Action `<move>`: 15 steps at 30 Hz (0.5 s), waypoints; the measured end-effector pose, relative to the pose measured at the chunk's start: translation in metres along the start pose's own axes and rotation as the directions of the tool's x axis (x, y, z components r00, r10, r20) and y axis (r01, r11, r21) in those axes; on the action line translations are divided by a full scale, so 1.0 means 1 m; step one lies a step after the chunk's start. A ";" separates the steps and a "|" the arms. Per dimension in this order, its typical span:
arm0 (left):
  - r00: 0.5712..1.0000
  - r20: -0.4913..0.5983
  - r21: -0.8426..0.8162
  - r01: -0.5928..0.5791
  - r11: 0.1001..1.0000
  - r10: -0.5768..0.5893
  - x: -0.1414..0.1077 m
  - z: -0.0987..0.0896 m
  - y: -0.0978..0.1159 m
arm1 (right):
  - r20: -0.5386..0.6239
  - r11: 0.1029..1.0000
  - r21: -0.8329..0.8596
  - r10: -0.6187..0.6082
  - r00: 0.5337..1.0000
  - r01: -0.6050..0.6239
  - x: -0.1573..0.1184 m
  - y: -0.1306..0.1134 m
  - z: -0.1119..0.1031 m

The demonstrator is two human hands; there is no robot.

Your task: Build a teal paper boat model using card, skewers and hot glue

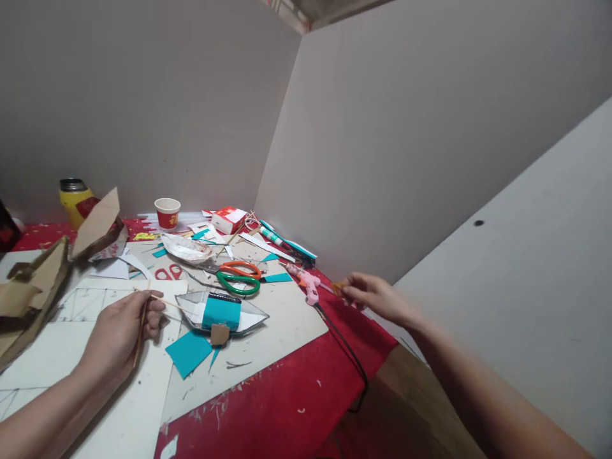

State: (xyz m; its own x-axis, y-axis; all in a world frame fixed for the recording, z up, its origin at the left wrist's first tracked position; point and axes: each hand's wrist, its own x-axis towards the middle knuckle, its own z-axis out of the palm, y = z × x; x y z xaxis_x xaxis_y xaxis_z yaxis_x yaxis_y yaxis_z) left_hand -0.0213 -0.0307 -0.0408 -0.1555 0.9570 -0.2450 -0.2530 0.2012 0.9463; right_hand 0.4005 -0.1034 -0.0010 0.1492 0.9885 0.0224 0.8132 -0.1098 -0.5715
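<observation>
My left hand (117, 328) is closed around thin wooden sticks (141, 331), one pointing down and another reaching right toward a small paper boat (194, 309). The boat has a teal band (222, 312) across its middle and a brown cardboard square (220, 334) at its near side. Over the red table edge, my right hand (370, 294) pinches a small amber-coloured piece (338, 287), partly hidden by the fingers. Just left of it lies a pink glue gun (308, 284) on its side, a pale stick at its back end pointing toward my fingers.
Green-and-orange-handled scissors (239, 280) and a white paper hull (186, 247) lie behind the boat. A teal paper piece (189, 352) is in front. Cardboard boats (33, 293), a yellow bottle (74, 203) and a paper cup (167, 214) stand left and back. A black cord (351, 350) hangs over the edge.
</observation>
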 end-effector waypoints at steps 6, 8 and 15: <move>0.997 0.075 -0.062 0.015 0.998 -0.010 0.000 -0.005 0.000 | -0.046 0.977 0.152 -0.143 0.989 0.148 0.079 -0.074 0.015; 0.997 0.076 -0.072 0.017 0.997 -0.011 0.000 -0.006 -0.001 | -0.044 0.978 0.133 -0.153 0.987 0.158 0.117 -0.091 0.039; 0.998 0.063 -0.085 0.016 0.996 -0.011 0.003 -0.007 -0.005 | 0.006 0.987 -0.002 -0.163 0.987 0.163 0.209 -0.102 0.103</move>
State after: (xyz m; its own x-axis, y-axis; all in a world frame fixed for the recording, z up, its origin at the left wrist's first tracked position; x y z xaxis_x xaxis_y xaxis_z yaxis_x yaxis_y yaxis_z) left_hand -0.0274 -0.0301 -0.0475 -0.0926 0.9660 -0.2415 -0.3354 0.1981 0.9210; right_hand 0.2910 0.1252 -0.0224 0.0118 0.9938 0.1102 0.8275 0.0522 -0.5590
